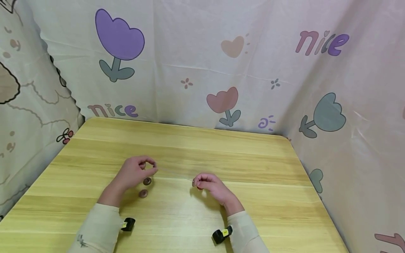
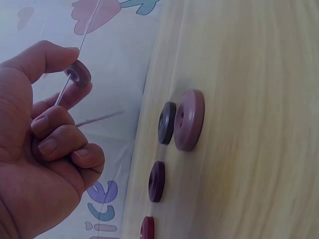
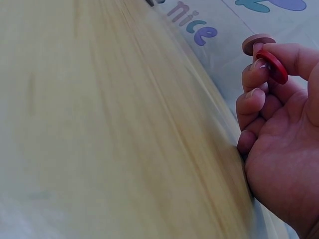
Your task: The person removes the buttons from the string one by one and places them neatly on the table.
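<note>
Evidently working over a table [image 1: 269, 214]. With left hand [image 1: 134, 172], pinching a brown button [image 2: 82, 72]; with right hand [image 1: 213, 185], gripping a red button [image 3: 277, 69], a sliver from the head, beside a tan button [image 3: 249, 44]. From left wrist alone, counting four loose buttons [image 2: 192, 122] on the table, tracing string [image 2: 63, 91] through the pinched one.

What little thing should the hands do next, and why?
Perhaps slide the pinched button along the thread from the left hand toward the right hand: the thread seems to pass through it and stretches between the hands, and the right hand holds a red button and a brown button.
</note>
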The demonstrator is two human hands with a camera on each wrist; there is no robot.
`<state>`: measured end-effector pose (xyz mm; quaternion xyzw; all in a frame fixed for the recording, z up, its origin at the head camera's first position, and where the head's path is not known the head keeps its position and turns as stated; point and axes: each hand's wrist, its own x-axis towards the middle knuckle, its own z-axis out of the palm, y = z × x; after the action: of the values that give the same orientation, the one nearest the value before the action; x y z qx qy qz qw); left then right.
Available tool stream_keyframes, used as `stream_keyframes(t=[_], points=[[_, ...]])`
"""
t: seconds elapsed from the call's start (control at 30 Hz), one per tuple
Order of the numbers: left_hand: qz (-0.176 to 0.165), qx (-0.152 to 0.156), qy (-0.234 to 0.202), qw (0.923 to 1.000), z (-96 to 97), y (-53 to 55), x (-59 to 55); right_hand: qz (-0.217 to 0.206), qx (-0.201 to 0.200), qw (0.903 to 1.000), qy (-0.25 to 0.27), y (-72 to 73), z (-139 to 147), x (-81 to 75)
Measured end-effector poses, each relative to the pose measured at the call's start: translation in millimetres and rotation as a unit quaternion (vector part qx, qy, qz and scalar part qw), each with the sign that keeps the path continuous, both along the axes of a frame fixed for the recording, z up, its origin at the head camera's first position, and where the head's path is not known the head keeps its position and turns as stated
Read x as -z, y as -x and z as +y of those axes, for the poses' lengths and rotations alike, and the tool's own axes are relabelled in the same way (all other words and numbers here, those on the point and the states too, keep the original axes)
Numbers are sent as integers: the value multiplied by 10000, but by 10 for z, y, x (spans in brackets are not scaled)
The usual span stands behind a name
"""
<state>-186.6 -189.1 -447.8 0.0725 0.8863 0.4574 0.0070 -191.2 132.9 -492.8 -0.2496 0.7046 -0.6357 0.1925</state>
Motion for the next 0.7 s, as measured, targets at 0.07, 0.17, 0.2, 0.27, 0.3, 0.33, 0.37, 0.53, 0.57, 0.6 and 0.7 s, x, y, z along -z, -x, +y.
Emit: stream_keyframes(t=[0.07,0.17,0.2,0.27,0.3,0.33,0.37,0.53,0.57,0.6,0.7], points=[[5,-46,10,10000,-23,2,-1,-11,11,10000,-2,-2,0,-3],[-51,-96,-27,9999,-58,3,-2,-16,28,10000,-18,-3,-1,-8],[-81,-103,-52,9999,-69,2,-4,-18,32,10000,-21,-4,-2,-9],[-148,-111,-115,9998,-91,-3,-4,-15,40,10000,-25,-4,-4,-13],[-183,-114,-156,9996,-100,-6,-4,-17,44,10000,-26,-5,-4,-14],[-209,-120,-183,9995,-110,-11,-5,-20,42,10000,-27,-5,-4,-15],[-231,-116,-212,9994,-118,-17,-7,-24,37,10000,-29,-5,-4,-16],[-293,-161,-261,9991,-161,-45,-22,-69,42,10000,-21,-10,0,-13],[-293,-174,-248,9991,-170,-49,-27,-78,53,10000,-13,-12,-1,-14],[-282,-195,-225,9992,-179,-51,-31,-89,64,9999,-7,-13,-1,-12],[-206,-223,-69,9995,-205,-55,-40,-98,85,9999,-12,-15,-3,-4]])
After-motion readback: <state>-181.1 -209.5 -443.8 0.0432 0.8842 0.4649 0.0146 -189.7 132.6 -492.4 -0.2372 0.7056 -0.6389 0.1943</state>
